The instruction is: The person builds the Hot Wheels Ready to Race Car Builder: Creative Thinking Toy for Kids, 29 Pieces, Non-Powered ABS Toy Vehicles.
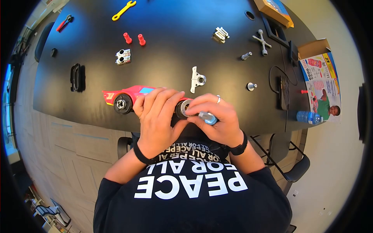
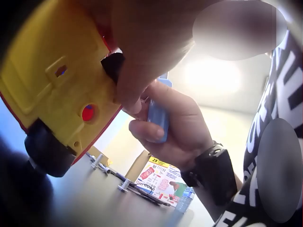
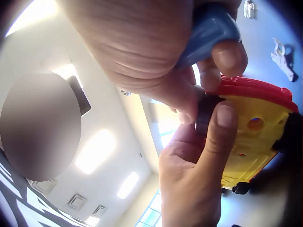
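Observation:
A red toy car [image 1: 134, 91] with a yellow underside [image 2: 71, 90] is held tilted near the table's front edge. My left hand [image 1: 159, 112] grips its body, the thumb by a black wheel [image 3: 206, 113]. My right hand [image 1: 219, 120] holds a blue-handled tool [image 1: 208, 118] in curled fingers, its fingertips at the grey hub of that wheel [image 1: 184, 109]. The tool's tip is hidden. Another black wheel [image 1: 123, 104] with a silver hub shows at the car's other end.
Beyond the car lie a silver bracket [image 1: 198, 80], a silver engine-like block [image 1: 123, 56], red pegs [image 1: 128, 38], a yellow wrench [image 1: 124, 10] and a grey cross wrench [image 1: 262, 42]. At the right are grey cylindrical parts [image 1: 251, 86], a phone [image 1: 284, 93], a water bottle [image 1: 309, 117] and a printed box [image 1: 320, 81].

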A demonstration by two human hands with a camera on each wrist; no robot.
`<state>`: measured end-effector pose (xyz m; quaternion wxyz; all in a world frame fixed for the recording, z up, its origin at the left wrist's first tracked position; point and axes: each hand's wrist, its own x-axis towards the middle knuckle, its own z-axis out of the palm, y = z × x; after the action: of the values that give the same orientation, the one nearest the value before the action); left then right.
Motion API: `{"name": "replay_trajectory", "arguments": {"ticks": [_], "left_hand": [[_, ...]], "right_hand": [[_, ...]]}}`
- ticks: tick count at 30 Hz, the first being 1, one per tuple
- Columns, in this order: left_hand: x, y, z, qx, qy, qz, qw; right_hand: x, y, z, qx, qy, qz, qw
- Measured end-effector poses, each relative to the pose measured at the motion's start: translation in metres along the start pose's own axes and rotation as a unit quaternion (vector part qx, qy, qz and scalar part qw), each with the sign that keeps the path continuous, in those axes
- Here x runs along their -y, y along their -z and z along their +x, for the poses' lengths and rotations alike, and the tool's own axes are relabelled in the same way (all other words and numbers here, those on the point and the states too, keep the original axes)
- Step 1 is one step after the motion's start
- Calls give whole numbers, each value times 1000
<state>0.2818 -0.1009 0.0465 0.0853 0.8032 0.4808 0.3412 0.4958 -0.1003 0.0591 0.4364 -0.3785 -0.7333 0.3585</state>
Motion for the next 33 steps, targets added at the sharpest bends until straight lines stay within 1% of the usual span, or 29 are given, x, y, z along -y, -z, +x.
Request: {"name": "replay_trajectory", "arguments": {"ticks": [1, 5, 7, 8, 10, 11, 13, 14, 16, 17, 19, 20, 22, 25, 29, 31, 32, 33], "left_hand": [[0, -2, -1, -7, 4, -2, 1000], [0, -4, -1, -16, 14, -20, 1000], [0, -6, -1, -20, 15, -20, 999], [0, -6, -2, -21, 12, -22, 999], [1, -5, -3, -17, 9, -19, 1000], [1, -5, -3, -14, 4, -16, 1000], [0, -5, -2, -16, 1, -14, 1000], [0, -6, -2, -20, 2, -9, 1000], [1, -5, -2, -14, 3, -7, 1000], [2, -5, -2, -7, 5, -5, 1000], [1, -3, -4, -7, 7, -7, 1000], [1, -3, -4, -5, 6, -11, 1000], [1, -4, -4, -2, 4, -14, 1000], [2, -2, -3, 4, -1, -21, 1000], [2, -2, -4, 8, -2, -16, 1000], [1, -2, -4, 12, -1, -18, 1000], [1, -1, -4, 15, 3, -20, 1000], [0, 0, -4, 15, 2, -20, 1000]], "right_hand": [[0, 0, 0, -2, -14, 14, 1000], [-1, 1, 1, -8, -8, 6, 1000], [6, 6, 4, 31, 32, -88, 995], [12, 7, 7, 34, 32, -87, 995], [24, 8, 11, 76, 47, -196, 977], [25, 9, 13, 74, 45, -197, 977], [24, 13, 19, 119, 50, -200, 971], [23, 12, 19, 118, 50, -202, 971], [17, 6, 19, 81, 61, -100, 990], [14, 5, 19, 83, 62, -100, 990], [9, 3, 18, 16, 8, -47, 999], [5, 3, 15, 16, 7, -47, 999], [-4, 4, 11, 31, -40, -7, 999], [-12, 3, 10, 41, -25, 2, 999], [-20, 4, 11, 12, -16, -11, 1000], [-23, 5, 11, 9, -30, 28, 999], [-26, 6, 9, 9, -30, 27, 999], [-31, 8, 4, -27, -105, 44, 993]]}}
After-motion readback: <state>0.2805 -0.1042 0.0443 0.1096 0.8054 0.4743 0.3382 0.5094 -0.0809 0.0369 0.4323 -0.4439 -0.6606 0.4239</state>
